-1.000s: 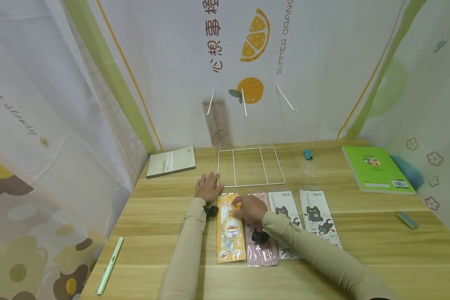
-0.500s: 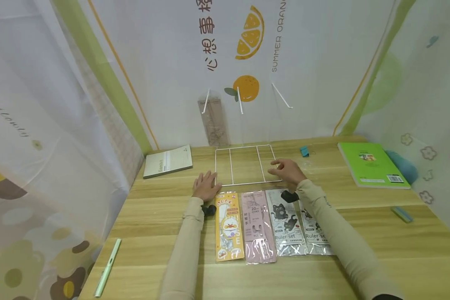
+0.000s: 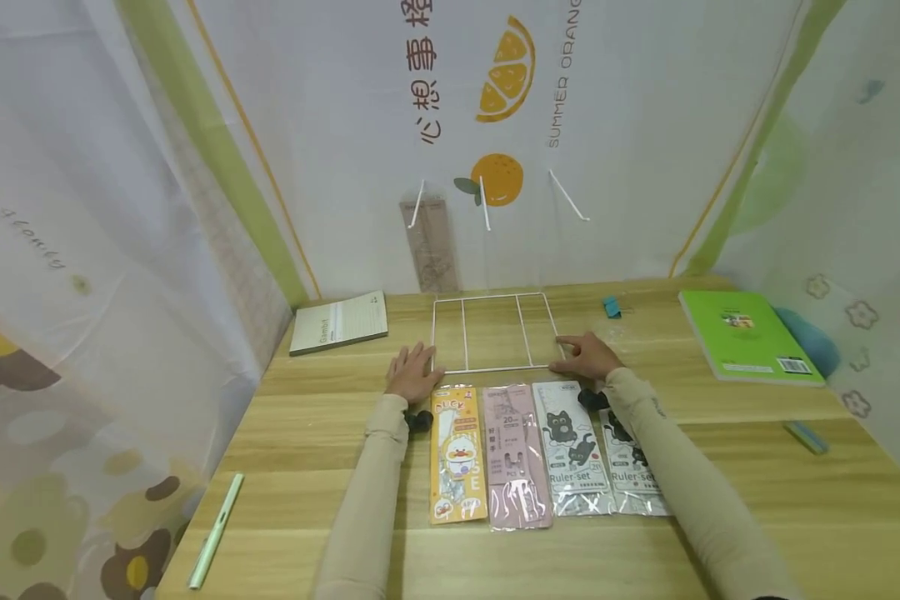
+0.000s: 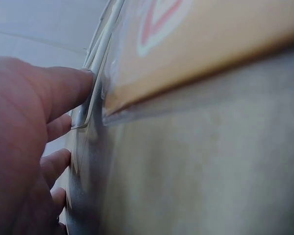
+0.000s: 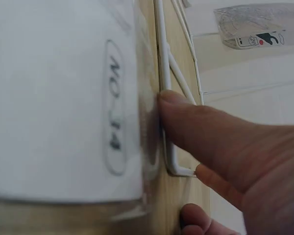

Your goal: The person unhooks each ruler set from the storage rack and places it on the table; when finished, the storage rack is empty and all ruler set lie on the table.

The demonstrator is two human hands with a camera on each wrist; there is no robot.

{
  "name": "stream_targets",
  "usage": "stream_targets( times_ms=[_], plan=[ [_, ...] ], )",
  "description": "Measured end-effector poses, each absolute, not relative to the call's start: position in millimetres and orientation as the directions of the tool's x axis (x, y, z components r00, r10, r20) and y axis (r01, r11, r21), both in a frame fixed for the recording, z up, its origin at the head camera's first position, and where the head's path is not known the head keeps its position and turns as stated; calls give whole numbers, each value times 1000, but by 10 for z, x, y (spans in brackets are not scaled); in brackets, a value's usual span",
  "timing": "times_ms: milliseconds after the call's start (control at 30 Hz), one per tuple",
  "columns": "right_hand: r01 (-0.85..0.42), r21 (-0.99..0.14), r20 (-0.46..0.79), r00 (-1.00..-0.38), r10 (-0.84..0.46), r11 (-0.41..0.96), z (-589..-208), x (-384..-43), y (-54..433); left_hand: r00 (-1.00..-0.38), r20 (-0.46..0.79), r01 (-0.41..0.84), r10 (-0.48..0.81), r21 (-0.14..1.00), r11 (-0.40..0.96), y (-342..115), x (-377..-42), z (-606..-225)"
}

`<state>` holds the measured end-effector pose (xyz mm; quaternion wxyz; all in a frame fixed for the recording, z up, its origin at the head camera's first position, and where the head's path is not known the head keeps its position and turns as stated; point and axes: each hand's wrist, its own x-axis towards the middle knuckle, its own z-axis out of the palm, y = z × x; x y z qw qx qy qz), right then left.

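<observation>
A white wire display rack [image 3: 495, 368] stands on the table, its three hook arms pointing forward. My left hand [image 3: 412, 373] holds the front left corner of its base, thumb on the front wire [image 4: 102, 49], other fingers spread at the side. At the front right corner, my right hand [image 3: 588, 358] pinches the base between thumb and index finger. In front lie flat ruler-set packets in a row: a yellow duck one [image 3: 459, 492], a pink one [image 3: 516, 467] and two white black-cat ones [image 3: 573, 475], the rightmost partly hidden by my right forearm. Another packet [image 3: 429, 250] hangs at the left hook.
A notepad [image 3: 341, 322] lies behind left, a light green pen [image 3: 216, 532] at the left edge. To the right are a teal binder clip [image 3: 612, 307], a green book [image 3: 746, 337], a blue object [image 3: 808, 342] and a small blue-green block [image 3: 806, 437]. Printed curtains surround the table.
My right hand has left the packets, moved away to the right and taken hold of the rack's front right corner. My left hand stays at the left corner.
</observation>
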<state>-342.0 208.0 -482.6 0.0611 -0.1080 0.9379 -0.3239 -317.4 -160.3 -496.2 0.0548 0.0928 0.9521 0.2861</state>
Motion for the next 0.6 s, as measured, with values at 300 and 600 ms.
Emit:
stream_targets(
  times_ms=[300,600],
  plan=[
    [-120,-642,-56,-978,-203,757,-4796,-3434,2139,-976,0,147,216,734,663,-1681,-3439,-4655],
    [-138,-652,-41,-975,-216,746,-4926,-3453,2121,-989,127,145,78,939,311,-1915,-3832,-4004]
  ],
)
